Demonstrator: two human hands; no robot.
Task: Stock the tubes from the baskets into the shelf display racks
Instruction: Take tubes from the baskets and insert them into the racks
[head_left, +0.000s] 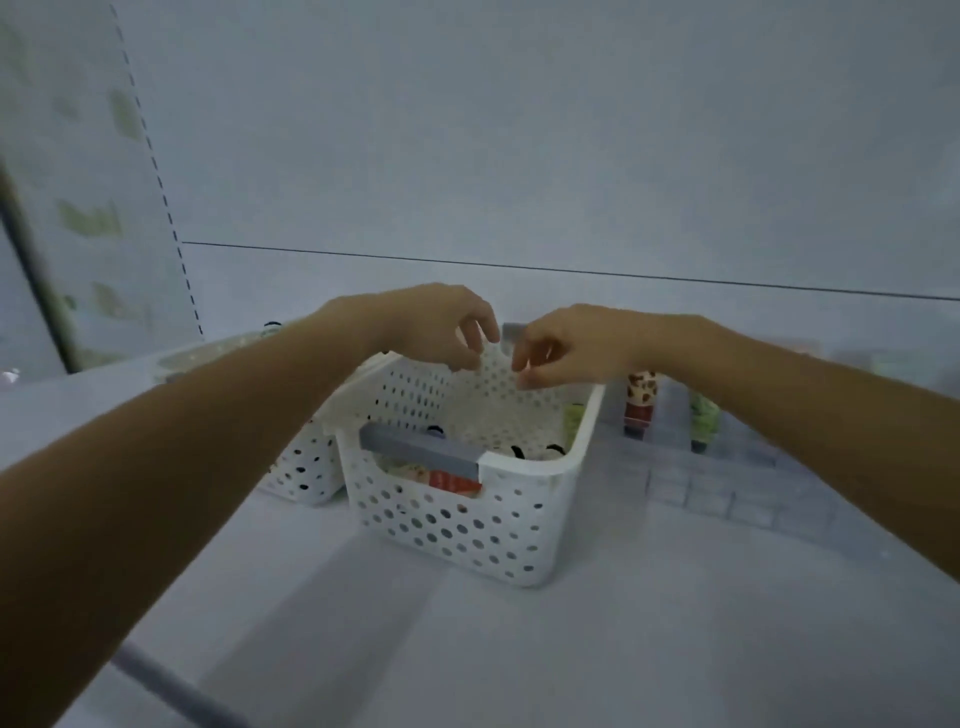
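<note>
Tubes sit low in the white perforated plastic basket (467, 519) at the middle of the shelf; a red-labelled tube (451, 482) shows behind the near grey handle (421, 451). Probably light, a bit squishy and slick, so I'd pinch the body near the cap.

Left hand (441, 325) and right hand (558, 345) hover over the far rim, fingers loosely curled and empty as far as I can tell.

A second white basket (306, 467) crowds the left, with the clear stepped display rack (727, 483) on the right holding a giraffe-print tube (641, 402).

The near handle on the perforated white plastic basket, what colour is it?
Grey, a flat bar handle across the white basket's near rim, seen in the head view.
</note>
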